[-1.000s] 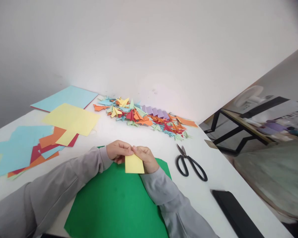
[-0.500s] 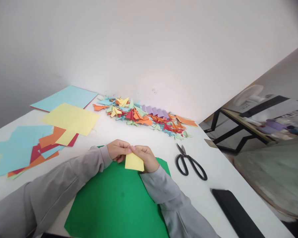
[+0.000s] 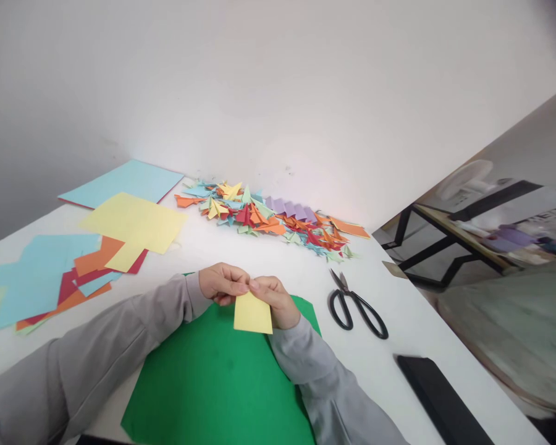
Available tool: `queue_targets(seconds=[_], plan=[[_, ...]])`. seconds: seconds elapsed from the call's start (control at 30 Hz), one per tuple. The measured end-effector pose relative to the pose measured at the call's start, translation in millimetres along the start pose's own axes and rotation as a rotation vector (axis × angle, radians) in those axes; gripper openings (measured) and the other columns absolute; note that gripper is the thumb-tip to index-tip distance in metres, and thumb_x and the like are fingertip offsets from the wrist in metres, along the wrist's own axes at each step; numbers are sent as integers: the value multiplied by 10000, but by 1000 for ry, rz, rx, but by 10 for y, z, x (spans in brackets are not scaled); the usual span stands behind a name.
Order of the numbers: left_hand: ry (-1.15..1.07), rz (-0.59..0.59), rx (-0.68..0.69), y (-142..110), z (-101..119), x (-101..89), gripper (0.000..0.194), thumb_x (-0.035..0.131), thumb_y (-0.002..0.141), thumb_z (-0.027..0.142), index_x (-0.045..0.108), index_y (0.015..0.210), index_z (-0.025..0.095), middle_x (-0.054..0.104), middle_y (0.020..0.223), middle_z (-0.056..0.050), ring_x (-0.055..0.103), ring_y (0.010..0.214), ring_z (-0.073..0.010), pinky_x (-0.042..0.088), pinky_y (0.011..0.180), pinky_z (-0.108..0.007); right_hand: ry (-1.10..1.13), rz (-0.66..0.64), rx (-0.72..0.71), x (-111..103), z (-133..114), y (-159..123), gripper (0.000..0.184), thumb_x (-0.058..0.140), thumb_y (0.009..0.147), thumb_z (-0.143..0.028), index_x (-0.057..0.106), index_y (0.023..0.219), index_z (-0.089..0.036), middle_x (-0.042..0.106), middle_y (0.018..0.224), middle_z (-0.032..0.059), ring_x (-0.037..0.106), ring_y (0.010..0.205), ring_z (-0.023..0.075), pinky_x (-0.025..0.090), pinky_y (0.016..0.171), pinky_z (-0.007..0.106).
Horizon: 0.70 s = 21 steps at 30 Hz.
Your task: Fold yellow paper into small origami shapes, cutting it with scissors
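Observation:
A small yellow piece of paper (image 3: 252,313) is held up above a green sheet (image 3: 213,377), which lies on the white table. My left hand (image 3: 223,283) pinches the paper's far edge from the left. On the right, my right hand (image 3: 275,300) grips the same edge, its thumb close beside the left thumb. Both hands are closed, and the fingers behind the paper are partly hidden. Whether the far edge is folded cannot be made out.
Black-handled scissors (image 3: 352,303) lie partly spread at the right, with a black flat object (image 3: 440,395) nearer me. Folded paper shapes (image 3: 259,213) are heaped by the wall. Coloured sheets (image 3: 134,222) and cut pieces (image 3: 41,272) overlap on the left.
The yellow paper shows more of its face, its near edge now lower in view. Both hands still hold it, with the thumbs shifted slightly.

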<state>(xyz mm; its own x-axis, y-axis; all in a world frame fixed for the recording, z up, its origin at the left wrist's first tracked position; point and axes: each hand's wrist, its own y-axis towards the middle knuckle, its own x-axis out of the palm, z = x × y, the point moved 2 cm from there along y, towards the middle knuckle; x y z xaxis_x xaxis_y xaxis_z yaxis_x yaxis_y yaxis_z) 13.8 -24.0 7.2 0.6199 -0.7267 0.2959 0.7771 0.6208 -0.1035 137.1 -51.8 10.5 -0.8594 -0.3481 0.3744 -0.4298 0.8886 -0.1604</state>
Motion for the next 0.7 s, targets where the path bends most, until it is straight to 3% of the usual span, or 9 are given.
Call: queue_targets(seconds=[0.3, 0.5, 0.7], plan=[[-121, -60, -79, 67, -20, -12, 383, 654, 532, 457, 448, 600, 142, 422, 301, 48, 331, 228, -67, 189, 233, -164, 53, 71, 6, -70, 9, 62, 327, 688, 537, -437, 605, 466, -128, 523, 378, -4, 400, 321, 59, 285, 337, 195], [-131, -72, -6, 22, -7, -8, 345, 657, 566, 398, 442, 556, 129, 407, 348, 53, 315, 258, -32, 172, 277, -153, 23, 33, 27, -60, -11, 35, 339, 682, 521, -452, 585, 451, -134, 518, 385, -1, 383, 322, 65, 277, 337, 209], [-192, -123, 13, 48, -18, -43, 288, 643, 580, 355, 471, 592, 124, 449, 420, 31, 371, 266, -60, 210, 252, -165, 10, 162, -41, -171, 37, 72, 365, 640, 578, -458, 525, 433, -144, 396, 304, -45, 286, 285, 46, 199, 321, 205]])
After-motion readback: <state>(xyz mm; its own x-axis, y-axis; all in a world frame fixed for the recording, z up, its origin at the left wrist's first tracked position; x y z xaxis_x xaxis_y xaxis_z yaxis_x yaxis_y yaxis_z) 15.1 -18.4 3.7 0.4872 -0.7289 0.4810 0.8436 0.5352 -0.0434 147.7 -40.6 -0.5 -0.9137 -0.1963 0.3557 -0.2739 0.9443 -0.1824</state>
